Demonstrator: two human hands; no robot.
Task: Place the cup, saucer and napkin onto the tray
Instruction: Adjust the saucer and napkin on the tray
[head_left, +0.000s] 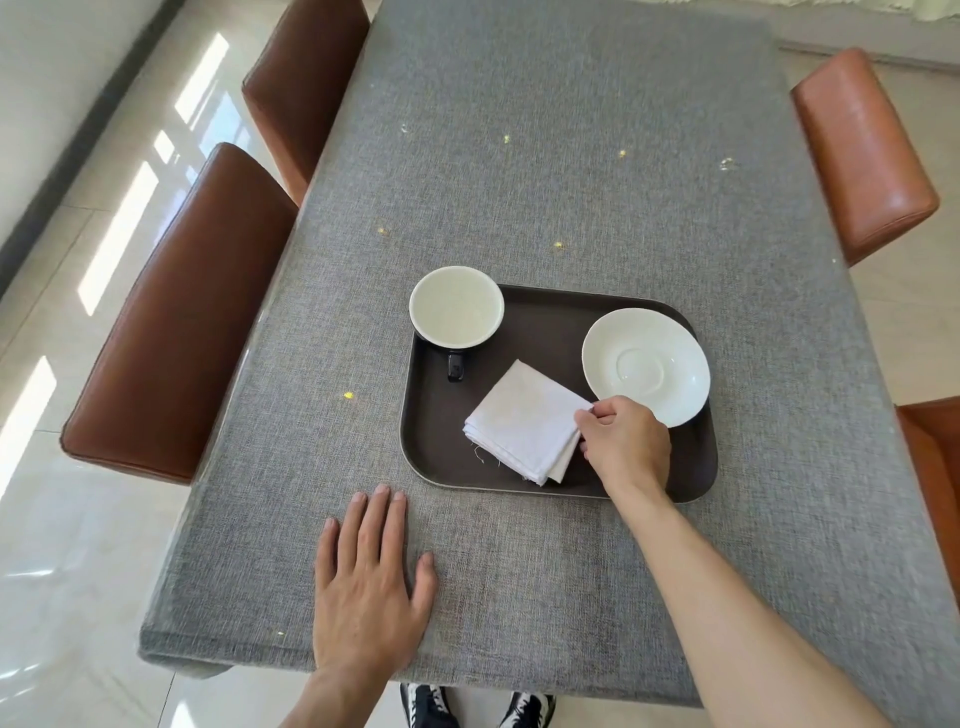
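A dark brown tray (540, 327) lies on the grey table. In its far left corner stands a cup (456, 306), white inside and black outside, with its handle towards me. A white saucer (645, 364) rests on the tray's right side. A folded white napkin (522, 422) lies in the tray's near middle. My right hand (626, 439) pinches the napkin's right corner between thumb and fingers, just in front of the saucer. My left hand (371, 587) lies flat on the tablecloth, fingers spread, left of and nearer than the tray.
The grey tablecloth (545, 156) covers a long table. Two brown leather chairs (171, 322) stand along the left side, two orange-brown ones (862, 150) along the right. My shoes (478, 706) show below the near table edge.
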